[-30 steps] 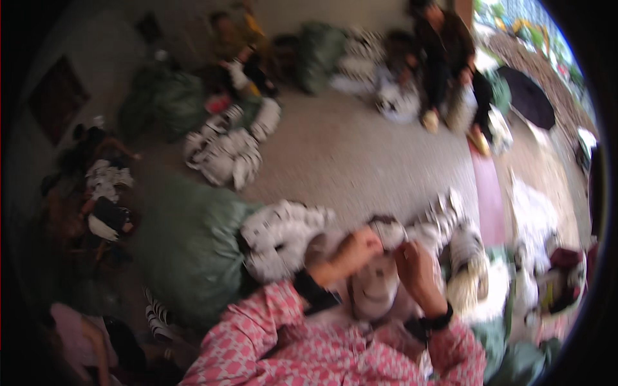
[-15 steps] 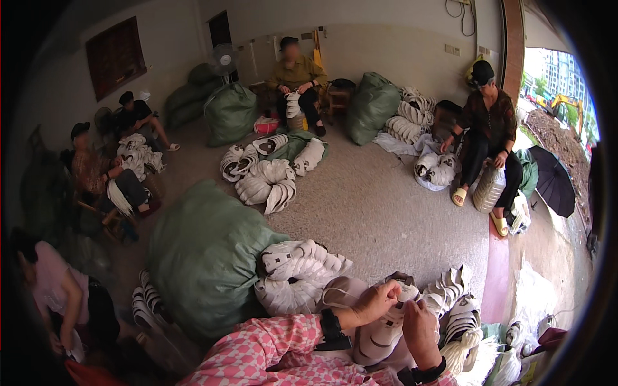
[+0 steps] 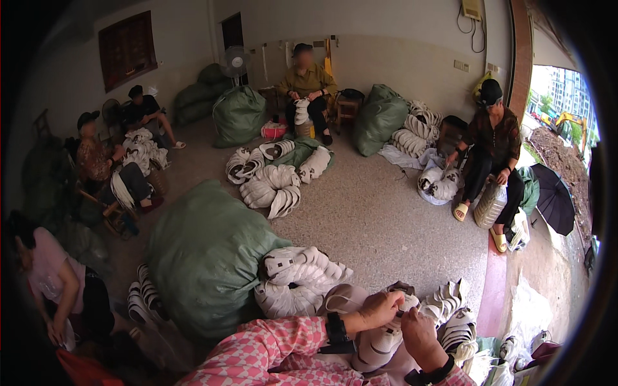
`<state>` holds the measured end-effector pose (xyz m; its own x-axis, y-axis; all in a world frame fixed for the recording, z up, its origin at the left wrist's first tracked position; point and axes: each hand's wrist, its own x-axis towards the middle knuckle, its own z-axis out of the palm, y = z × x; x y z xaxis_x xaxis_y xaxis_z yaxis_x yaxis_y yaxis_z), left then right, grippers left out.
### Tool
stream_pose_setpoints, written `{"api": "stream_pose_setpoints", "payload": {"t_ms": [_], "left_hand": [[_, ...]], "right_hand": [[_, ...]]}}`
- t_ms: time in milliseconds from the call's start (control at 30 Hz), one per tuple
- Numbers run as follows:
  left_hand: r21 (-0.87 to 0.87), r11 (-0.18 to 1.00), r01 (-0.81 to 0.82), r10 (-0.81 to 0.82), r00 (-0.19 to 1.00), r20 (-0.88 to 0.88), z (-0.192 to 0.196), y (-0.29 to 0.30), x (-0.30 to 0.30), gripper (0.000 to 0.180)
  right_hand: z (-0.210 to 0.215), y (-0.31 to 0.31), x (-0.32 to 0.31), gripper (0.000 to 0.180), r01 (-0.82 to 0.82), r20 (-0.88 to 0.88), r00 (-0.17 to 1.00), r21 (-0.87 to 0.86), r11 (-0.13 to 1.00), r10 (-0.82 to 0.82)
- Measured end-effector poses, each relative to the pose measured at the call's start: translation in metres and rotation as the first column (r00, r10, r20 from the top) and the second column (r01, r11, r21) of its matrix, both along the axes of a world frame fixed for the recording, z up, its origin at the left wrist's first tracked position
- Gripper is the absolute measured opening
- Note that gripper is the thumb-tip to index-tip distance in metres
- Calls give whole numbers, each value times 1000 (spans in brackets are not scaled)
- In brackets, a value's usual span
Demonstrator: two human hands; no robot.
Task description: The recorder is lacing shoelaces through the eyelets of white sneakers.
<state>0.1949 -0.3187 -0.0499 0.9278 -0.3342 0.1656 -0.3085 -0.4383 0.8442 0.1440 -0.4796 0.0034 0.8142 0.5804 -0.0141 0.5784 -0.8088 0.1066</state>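
Observation:
A pale shoe upper with a brown inner part stands upright in front of me, low in the view. My left hand reaches across its top from the left, thumb and fingers pinched. A white shoelace loops out beside that hand and seems to run into its pinch. From the right, my right hand has its fingers closed at the upper's opening, almost touching the left fingertips. What the right fingers grip is too small to make out.
Curled stacks of white shoe uppers lie left of my work, with more uppers on the right. A big green sack bulges beside my left arm. Several seated people, such as one at right, handle similar pieces.
My view has tilted and shifted slightly, so the room sits lower in it. Both hands stay at the shoe upper, their fingertips now closer together.

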Motion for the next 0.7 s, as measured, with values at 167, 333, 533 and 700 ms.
{"api": "stream_pose_setpoints", "payload": {"t_ms": [167,333,533,700], "left_hand": [[25,1000,12,-13,999,47,2,-1,1,16],[69,997,17,-19,999,33,3,-1,-3,15],[-46,991,123,-125,991,-40,16,6,8,17],[-33,996,82,-76,984,159,4,29,36,15]], "right_hand": [[-12,-5,5,12,-46,33,999,116,992,43],[-5,-12,3,11,-139,44,990,102,985,135],[-18,-109,12,9,319,296,854,354,879,-429],[-26,-188,-3,14,473,303,476,703,531,-825]]}}
